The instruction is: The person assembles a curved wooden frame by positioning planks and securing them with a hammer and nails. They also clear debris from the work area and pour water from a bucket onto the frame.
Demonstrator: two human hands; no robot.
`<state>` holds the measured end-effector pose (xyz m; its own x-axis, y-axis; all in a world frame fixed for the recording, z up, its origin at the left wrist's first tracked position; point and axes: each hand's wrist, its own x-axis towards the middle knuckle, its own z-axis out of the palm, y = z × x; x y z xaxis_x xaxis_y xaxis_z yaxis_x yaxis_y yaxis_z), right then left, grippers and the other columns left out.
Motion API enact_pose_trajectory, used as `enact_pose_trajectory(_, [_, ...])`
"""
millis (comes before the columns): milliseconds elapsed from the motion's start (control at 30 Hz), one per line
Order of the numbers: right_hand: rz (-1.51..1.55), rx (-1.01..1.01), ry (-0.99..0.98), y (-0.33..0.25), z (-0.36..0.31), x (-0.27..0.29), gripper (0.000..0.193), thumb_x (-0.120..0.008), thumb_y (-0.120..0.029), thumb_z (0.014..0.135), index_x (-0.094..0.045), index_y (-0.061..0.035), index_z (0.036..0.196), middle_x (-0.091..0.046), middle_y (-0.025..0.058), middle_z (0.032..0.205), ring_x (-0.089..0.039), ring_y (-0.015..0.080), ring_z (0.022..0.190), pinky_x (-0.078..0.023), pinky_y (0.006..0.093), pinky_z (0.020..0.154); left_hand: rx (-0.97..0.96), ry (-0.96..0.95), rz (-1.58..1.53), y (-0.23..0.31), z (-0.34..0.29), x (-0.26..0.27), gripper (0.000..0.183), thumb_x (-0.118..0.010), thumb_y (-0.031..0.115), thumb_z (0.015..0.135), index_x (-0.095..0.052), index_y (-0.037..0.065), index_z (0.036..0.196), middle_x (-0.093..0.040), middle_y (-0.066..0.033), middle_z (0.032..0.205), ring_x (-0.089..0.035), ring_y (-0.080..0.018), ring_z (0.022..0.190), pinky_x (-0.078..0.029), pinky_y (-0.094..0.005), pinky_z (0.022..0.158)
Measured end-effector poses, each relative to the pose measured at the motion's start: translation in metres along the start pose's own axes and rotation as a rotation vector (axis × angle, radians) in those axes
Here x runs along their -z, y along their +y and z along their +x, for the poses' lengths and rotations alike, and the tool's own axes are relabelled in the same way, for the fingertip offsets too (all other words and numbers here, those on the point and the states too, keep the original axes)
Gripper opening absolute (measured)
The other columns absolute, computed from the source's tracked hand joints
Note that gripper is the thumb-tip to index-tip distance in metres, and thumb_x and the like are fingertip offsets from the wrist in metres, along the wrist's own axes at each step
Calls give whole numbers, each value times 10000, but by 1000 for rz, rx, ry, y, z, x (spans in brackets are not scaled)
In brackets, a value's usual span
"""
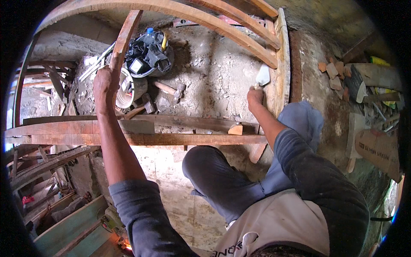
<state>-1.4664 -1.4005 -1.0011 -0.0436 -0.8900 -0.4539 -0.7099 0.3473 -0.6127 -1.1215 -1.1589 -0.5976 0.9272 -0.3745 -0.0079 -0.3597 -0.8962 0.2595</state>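
My left hand (107,83) is closed round an upright wooden post (125,36) at the left, between the curved beam at the far side and the nearer timber. In my right hand (255,98) is a small trowel (263,75), held by its handle. Its pale blade points away from me, beside the pale wooden board (281,55) on the right. A hammer (172,90) with a wooden handle lies on the rubble-strewn floor between my two hands.
A bucket (171,64) holds dark cloth and a blue-capped bottle. Beside it a white bucket (125,92) lies tipped. A long beam (192,139) crosses before my knees, with a wood block (235,128) by it. Broken bricks (334,70) and a brown sack (376,147) are at right.
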Motion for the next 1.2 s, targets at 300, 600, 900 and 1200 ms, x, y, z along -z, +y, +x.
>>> enact_pose_trajectory(300, [-74,275,-479,-20,35,-28,509,-536,-411,1023,-542,-87,1416,-669,214,1212,-657,363,1078,-535,487,880,-11,20,13,1,-1,-1,886,-335,738,1001,-744,-42,903,-695,-229,726,-726,-384,738,-541,-501,759])
enact_pose_trajectory(600, [-39,199,-185,-42,41,-26,473,-572,-421,1004,-588,-120,1368,-713,208,1177,-679,417,1062,-510,506,938,-37,-9,53,-9,9,-2,938,-410,814,935,-735,-65,886,-659,-173,680,-699,-280,655,-538,-428,613])
enact_pose_trajectory(900, [-156,461,-472,-60,-30,-24,548,-593,-406,993,-547,-73,1425,-652,242,1319,-615,424,1228,-473,483,1040,-30,18,121,-3,3,-1,884,-332,721,1007,-745,-59,1058,-698,-348,992,-675,-508,1018,-506,-564,902])
enact_pose_trajectory(1200, [-280,17,65,-92,19,2,486,-509,-416,999,-631,-36,1277,-743,219,1101,-742,370,961,-549,493,910,-181,140,151,-11,9,-8,911,-332,752,986,-697,-82,948,-653,-199,699,-685,-332,646,-530,-474,601])
